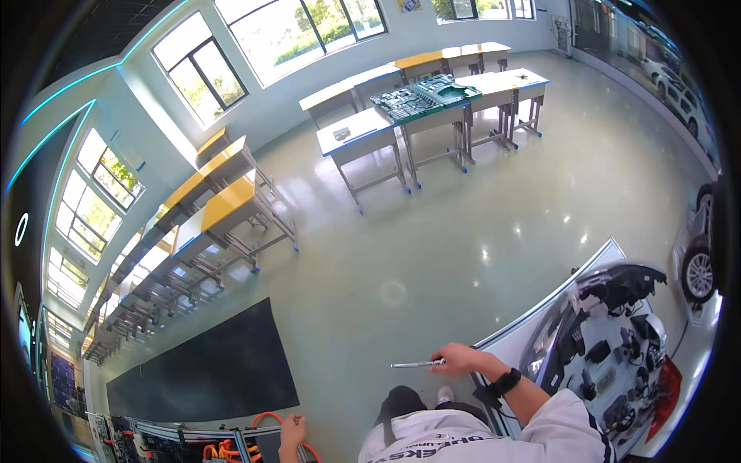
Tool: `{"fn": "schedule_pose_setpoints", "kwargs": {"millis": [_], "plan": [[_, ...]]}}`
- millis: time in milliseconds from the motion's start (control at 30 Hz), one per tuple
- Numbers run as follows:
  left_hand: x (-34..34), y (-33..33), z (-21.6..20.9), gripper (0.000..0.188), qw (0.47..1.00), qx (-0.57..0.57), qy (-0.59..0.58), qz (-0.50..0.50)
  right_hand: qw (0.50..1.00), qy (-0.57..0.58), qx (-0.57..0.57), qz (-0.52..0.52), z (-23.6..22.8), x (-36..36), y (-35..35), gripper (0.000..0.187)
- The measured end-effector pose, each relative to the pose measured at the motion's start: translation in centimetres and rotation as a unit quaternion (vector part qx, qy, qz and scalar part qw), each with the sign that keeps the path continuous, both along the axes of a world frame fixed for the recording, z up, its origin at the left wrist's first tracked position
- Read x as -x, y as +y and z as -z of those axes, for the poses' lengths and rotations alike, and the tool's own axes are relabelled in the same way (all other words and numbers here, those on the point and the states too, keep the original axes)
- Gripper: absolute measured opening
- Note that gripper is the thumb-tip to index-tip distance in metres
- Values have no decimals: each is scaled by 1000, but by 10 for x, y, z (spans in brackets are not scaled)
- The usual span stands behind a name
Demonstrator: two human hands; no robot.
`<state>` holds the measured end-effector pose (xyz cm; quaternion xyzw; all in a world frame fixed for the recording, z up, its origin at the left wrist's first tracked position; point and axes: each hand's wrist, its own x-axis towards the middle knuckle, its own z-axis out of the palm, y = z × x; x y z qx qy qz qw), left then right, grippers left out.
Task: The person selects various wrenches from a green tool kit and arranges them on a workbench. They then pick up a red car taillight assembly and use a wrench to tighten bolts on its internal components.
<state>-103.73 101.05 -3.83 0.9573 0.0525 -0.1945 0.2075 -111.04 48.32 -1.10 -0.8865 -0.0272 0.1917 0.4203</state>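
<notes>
My right hand [458, 359] is closed around one end of a slim silver ratchet wrench [413, 364]. The tool points left, held level above the floor in front of my body. At the lower left, my left hand [292, 429] is raised with its fingers curled together; whether anything small is between them is hidden. An orange cable [267, 417] loops around behind that hand. Close beside it stands a metal-framed unit [174, 434] with thick orange cables [224, 449] inside.
A white-edged display table [532, 305] with car lamps and black parts [617, 347] stands at my right, near a car wheel [698, 274]. A black mat [208, 366] lies on the floor at left. Desks [231, 202] line the left and far sides, one bearing green panels [424, 99].
</notes>
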Motion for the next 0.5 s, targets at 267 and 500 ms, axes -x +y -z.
{"fn": "schedule_pose_setpoints", "kwargs": {"millis": [267,500], "plan": [[-220,-187,33,34,980,85,182,8,959,143,187,157,137,-148,-200,43],[-517,-499,62,34,936,57,10,348,789,280,-177,517,127,-140,-338,26]]}}
